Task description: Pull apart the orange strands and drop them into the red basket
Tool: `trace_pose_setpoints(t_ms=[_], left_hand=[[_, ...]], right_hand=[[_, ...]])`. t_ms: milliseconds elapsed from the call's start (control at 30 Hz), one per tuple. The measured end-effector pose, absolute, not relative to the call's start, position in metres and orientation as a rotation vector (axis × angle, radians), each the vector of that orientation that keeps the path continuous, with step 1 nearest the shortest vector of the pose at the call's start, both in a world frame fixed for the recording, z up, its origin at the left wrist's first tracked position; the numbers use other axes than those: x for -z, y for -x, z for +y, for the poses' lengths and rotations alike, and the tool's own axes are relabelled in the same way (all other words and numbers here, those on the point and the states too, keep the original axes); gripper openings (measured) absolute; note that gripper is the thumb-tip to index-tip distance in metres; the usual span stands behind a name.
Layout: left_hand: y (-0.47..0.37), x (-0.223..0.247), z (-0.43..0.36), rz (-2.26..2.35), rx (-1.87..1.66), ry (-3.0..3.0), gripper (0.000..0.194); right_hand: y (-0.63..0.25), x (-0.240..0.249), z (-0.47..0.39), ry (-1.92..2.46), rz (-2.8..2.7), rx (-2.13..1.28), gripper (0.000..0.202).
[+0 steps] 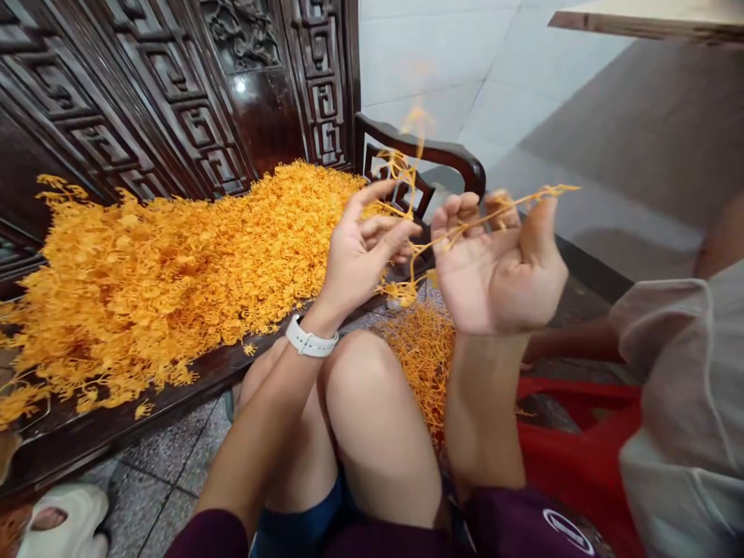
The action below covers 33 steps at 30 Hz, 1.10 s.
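My left hand point(372, 248) pinches an orange plastic flower spray point(411, 186) between thumb and fingers. Its blurred branching heads stick out above and below. Palm up, my right hand point(494, 263) has its fingers curled and its thumb raised. A thin orange plastic stem point(482, 222) runs across its fingers and past the thumb, and seems held there; motion blur hides the exact contact. The two hands are close together above my knees. Left of them, a large heap of orange plastic flowers point(203, 263) covers the bench seat.
The dark carved wooden bench point(261, 116) has an armrest point(447, 151) near the tiled wall. Orange stems point(427, 356) lie in a pile low beside my knee. At right are a red plastic stool or container point(563, 457) and another person's light clothing point(686, 403). A board edge point(639, 23) juts in above.
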<state>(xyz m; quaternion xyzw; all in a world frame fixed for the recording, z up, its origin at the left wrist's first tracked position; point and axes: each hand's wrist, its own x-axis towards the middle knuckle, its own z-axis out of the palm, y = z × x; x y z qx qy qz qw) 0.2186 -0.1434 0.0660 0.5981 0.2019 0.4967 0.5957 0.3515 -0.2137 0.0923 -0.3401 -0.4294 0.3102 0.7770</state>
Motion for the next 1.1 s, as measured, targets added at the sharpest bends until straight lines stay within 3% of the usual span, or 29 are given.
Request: trace_pose_setpoints(t_ms=[133,267,433,567,767,900,1100], left_hand=[[-0.242,-0.065,-0.139,0.451,-1.133,-1.248,0.025],[-0.254,-0.068,-0.117,0.613,-1.233,-1.052,0.029],[-0.26,-0.063,-0.094,0.736,-1.191,-0.9,0.024],[-0.247,-0.056,-0.083,0.78,-1.178,-0.761,0.013],[-0.186,-0.052,-0.069,0.814,-1.221,-0.821,0.006],[-0.146,-0.043,-0.064,0.817,-1.222,-0.917,0.008],[-0.134,-0.028,-0.05,0.872,-1.328,-0.883,0.014]], right_hand=[[-0.376,-0.066,-0.218,0.819,-0.945,-0.508,0.051],[-0.37,-0.038,-0.217,0.908,-0.867,-0.208,0.039],[-0.331,-0.015,-0.201,1.07,-0.948,-0.539,0.033],[-0.3,-0.005,-0.182,1.116,-0.953,-0.473,0.021],[-0.269,0.022,-0.168,1.088,-0.872,-0.542,0.021],[-0.249,0.039,-0.16,1.122,-0.839,-0.493,0.032],[-0.199,0.041,-0.164,1.228,-1.189,-0.654,0.025]])
